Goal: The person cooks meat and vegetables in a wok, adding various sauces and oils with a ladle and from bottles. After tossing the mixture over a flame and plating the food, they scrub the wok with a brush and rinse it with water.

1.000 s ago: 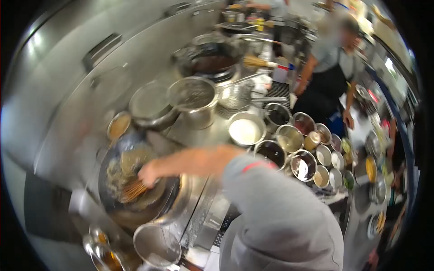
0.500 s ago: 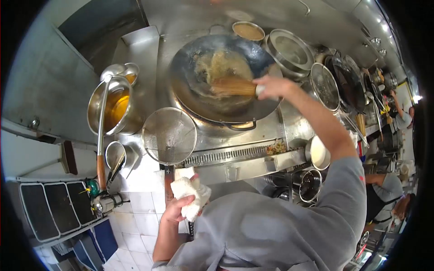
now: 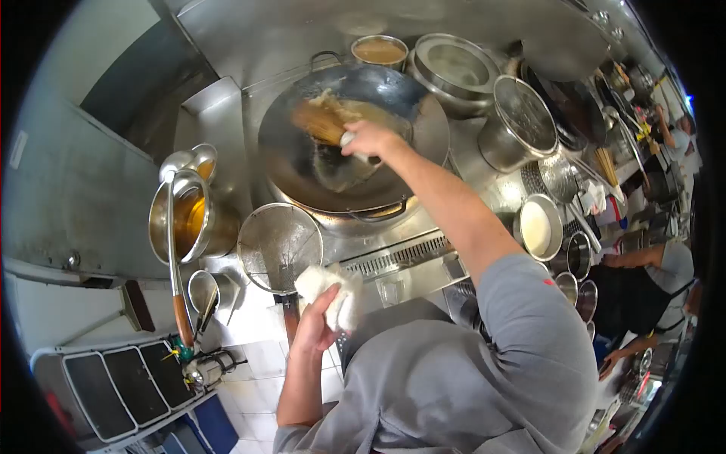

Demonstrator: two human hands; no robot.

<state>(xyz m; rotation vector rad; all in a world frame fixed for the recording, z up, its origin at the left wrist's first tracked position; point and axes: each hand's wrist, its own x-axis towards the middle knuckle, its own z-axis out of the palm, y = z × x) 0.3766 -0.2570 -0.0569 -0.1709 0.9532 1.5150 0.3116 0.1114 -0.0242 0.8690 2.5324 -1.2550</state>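
My right hand (image 3: 368,139) grips the handle of a bamboo wok brush (image 3: 321,121), whose bristles press into the far left of a large dark wok (image 3: 423,129) on the burner. Brownish residue lies in the wok around the brush. My left hand (image 3: 319,318) holds a white folded cloth (image 3: 331,289) close to my chest, in front of the stove's front edge. Both arms wear grey sleeves.
A round mesh strainer (image 3: 280,246) rests left of the wok. A steel pot of oil (image 3: 185,219) with a long ladle (image 3: 175,250) stands further left. Metal pots (image 3: 522,125) and sauce bowls (image 3: 538,227) crowd the right. Another person (image 3: 643,284) works at right.
The view has swung from the right side of the line to look down at the wok. My right hand has pushed the brush toward the wok's far left. My left hand raised the cloth slightly.
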